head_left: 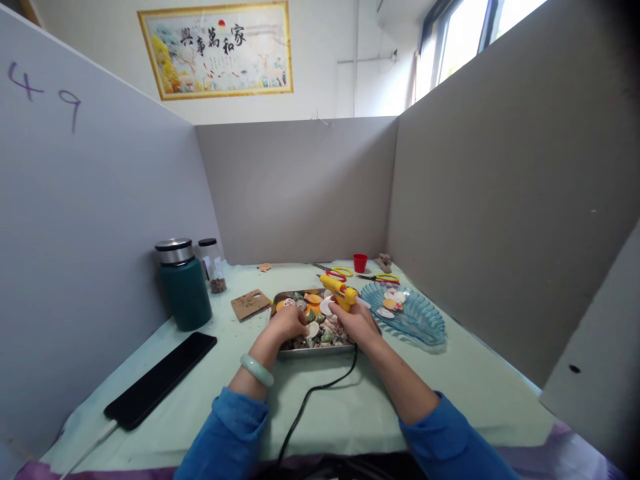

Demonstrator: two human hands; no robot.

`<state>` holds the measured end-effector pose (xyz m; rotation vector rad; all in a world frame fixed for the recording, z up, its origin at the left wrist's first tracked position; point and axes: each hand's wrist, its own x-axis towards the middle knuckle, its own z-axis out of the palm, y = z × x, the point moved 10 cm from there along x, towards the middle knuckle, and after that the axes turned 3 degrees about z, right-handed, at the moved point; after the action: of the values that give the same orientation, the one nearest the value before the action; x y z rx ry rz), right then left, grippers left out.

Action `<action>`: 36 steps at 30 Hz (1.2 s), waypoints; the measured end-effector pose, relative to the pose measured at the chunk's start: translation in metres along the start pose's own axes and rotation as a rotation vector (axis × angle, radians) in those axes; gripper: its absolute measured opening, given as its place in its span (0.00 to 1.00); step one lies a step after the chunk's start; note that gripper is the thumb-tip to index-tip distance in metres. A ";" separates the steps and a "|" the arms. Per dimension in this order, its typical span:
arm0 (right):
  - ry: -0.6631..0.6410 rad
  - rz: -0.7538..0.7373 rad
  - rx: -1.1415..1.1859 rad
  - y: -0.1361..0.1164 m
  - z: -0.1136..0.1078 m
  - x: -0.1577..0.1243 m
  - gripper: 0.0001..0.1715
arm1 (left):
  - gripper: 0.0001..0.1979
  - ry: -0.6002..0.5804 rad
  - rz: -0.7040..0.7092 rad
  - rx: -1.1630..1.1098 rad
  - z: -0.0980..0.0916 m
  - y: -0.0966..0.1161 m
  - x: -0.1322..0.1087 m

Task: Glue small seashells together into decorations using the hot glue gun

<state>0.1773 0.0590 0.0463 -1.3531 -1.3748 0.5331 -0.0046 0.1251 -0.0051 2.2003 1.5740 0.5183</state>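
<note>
My right hand (357,323) is closed around the handle of a yellow hot glue gun (338,289), held over the right part of a metal tray (315,353). The gun's nozzle points up and left, and its black cord (320,387) runs down toward me. Shells (334,328), small stones and orange pieces fill the tray. Over its left part, my left hand (290,323) has its fingers bent together among the shells, close to a pale round shell (313,329). Whatever lies between those fingertips is hidden.
A blue scalloped dish (425,320) with a few pieces stands right of the tray. Behind are scissors (383,278) and a red cup (360,263). At left are a brown board (250,304), a green bottle (184,293), a jar (213,267) and a phone (161,379). Grey partitions (300,193) enclose the table.
</note>
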 end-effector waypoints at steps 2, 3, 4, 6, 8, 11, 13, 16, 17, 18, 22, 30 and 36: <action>-0.025 0.018 -0.019 0.001 0.002 0.000 0.15 | 0.05 0.003 0.010 -0.016 -0.001 0.001 0.000; -0.040 0.027 -0.032 0.003 0.004 0.000 0.15 | 0.05 0.011 0.019 -0.020 -0.002 0.003 0.000; -0.047 0.035 -0.041 0.004 0.004 0.000 0.14 | 0.05 0.024 0.033 -0.021 -0.003 0.005 0.001; -0.051 0.044 -0.056 0.005 0.006 0.001 0.14 | 0.04 0.058 0.071 -0.023 -0.006 0.010 0.001; -0.048 0.052 -0.073 0.008 0.007 0.002 0.14 | 0.03 0.083 0.116 -0.033 -0.008 0.017 0.000; -0.046 0.047 -0.093 0.009 0.009 0.003 0.14 | 0.02 0.094 0.170 -0.081 -0.008 0.027 -0.003; -0.055 0.031 -0.081 0.009 0.010 0.004 0.15 | 0.03 0.092 0.181 -0.152 -0.008 0.030 -0.004; -0.070 0.022 -0.012 0.008 0.011 0.003 0.14 | 0.06 0.095 0.177 -0.321 -0.010 0.031 -0.004; -0.073 0.018 0.012 0.007 0.011 0.002 0.13 | 0.08 0.095 0.176 -0.382 -0.011 0.031 -0.004; -0.074 0.011 0.030 0.006 0.011 0.001 0.12 | 0.09 0.096 0.175 -0.440 -0.012 0.031 -0.004; -0.076 -0.004 0.044 0.003 0.010 0.000 0.08 | 0.11 0.070 0.196 -0.604 -0.012 0.034 -0.005; -0.121 -0.068 -0.005 0.000 0.017 0.001 0.12 | 0.13 0.016 0.187 -0.728 -0.004 0.031 -0.003; -0.051 0.030 -0.093 0.008 0.009 0.003 0.14 | 0.14 -0.002 0.151 -0.782 -0.006 0.033 -0.006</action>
<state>0.1733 0.0670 0.0371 -1.4459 -1.4378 0.5319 0.0167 0.1105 0.0164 1.6985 0.9558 0.9761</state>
